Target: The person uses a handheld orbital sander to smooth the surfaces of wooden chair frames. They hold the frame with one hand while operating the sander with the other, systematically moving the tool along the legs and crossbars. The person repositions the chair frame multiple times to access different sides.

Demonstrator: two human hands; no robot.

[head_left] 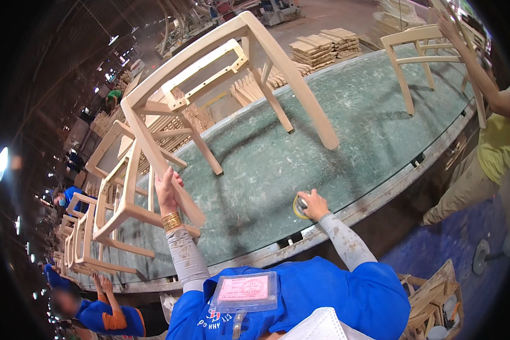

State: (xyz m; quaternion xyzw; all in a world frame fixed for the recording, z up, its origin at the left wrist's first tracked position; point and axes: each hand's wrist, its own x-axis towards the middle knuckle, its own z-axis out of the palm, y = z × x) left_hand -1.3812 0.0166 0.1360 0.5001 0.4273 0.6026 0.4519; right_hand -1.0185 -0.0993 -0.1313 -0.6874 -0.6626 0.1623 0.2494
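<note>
An unfinished pale wooden chair frame point(232, 73) stands on the green workbench point(345, 136). My left hand point(166, 190) grips its nearest leg, low down near the bench's front edge. My right hand point(311, 205) rests on the bench to the right, closed over a small yellow round sanding pad point(297, 207) that is pressed to the surface. Both forearms wear grey sleeves, and gold bangles sit on the left wrist.
Another chair frame point(119, 204) lies at the left on the bench, with more beyond. A person in a yellow shirt point(496, 141) holds a further chair frame point(419, 51) at the right. Stacked wood parts point(323, 48) lie behind. People in blue work at lower left.
</note>
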